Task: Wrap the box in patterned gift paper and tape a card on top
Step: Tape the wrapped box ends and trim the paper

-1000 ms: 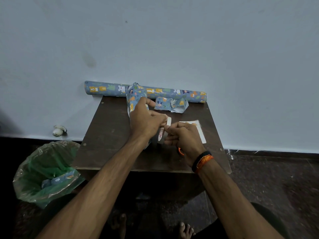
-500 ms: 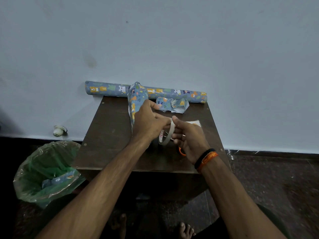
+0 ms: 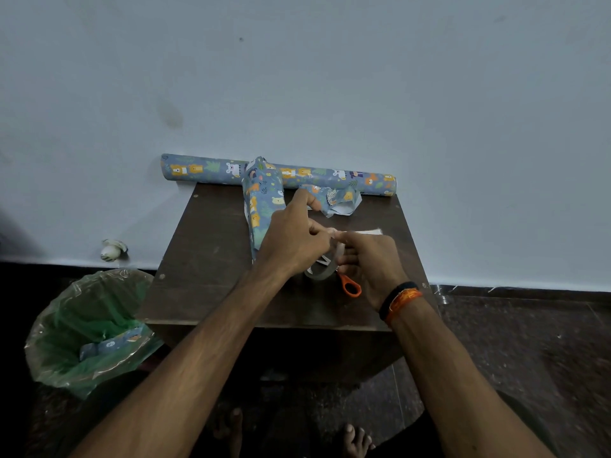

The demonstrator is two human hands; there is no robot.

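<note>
The tape roll (image 3: 322, 269) is pinched between the fingers of the left hand (image 3: 291, 239) and right hand (image 3: 370, 262), above orange-handled scissors (image 3: 350, 287). The tape end should be peeled slowly, kept flat. Just beyond the left fingers, the wrapped box (image 3: 263, 203) is steadied on the tabletop (image 3: 205, 259); the card (image 3: 367, 232) lies beyond the right.

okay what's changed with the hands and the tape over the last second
Both hands have kept hold of the tape roll. The right hand shifted a little toward the person, baring the orange scissors handle; its fingertips now meet the left hand above the roll, seemingly picking at the tape end. The wrapped box, paper roll, scrap and card stayed put.
</note>
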